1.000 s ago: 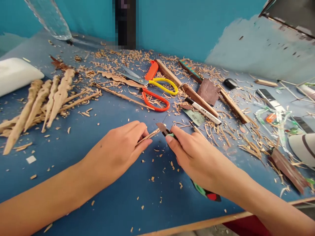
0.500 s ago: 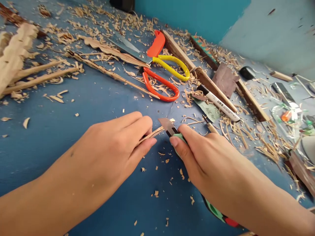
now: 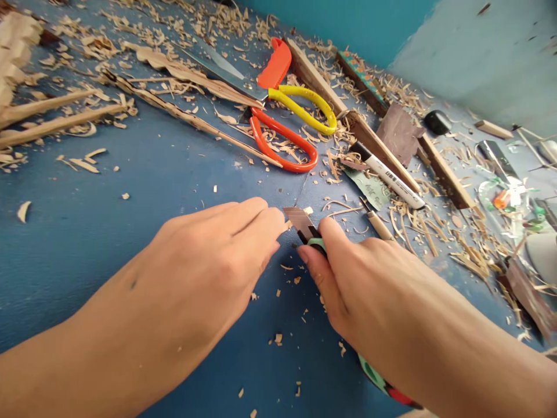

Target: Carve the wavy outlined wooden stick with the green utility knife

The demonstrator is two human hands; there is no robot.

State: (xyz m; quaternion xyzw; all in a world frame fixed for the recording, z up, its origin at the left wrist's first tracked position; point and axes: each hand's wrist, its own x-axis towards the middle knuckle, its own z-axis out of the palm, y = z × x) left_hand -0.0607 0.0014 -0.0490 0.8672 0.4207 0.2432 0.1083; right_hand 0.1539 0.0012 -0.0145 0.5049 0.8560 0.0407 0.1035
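Note:
My left hand (image 3: 217, 255) is closed with its back turned up, pinching a thin wooden stick (image 3: 288, 225) whose short tip shows past the fingertips. The rest of the stick is hidden by the hand. My right hand (image 3: 348, 264) is wrapped round a green utility knife (image 3: 318, 242). Its blade (image 3: 299, 219) points up and left, at the tip of the stick; whether it touches the wood I cannot tell. Below my right wrist the knife's green and red end shows. Wood chips lie on the blue table (image 3: 174, 157) under both hands.
Scissors with red and yellow handles (image 3: 300, 119) lie beyond my hands, beside a long thin stick (image 3: 191, 119). To the right are a white marker (image 3: 394, 180), wooden strips (image 3: 446, 174), brown sandpaper (image 3: 398, 134) and a small wooden-handled tool (image 3: 379, 225). Shavings cover the back, below a wall (image 3: 331, 26).
My left hand has rolled over and moved slightly right, closer to the blade, so less of the stick shows. The right hand keeps its grip on the knife. The view has shifted slightly.

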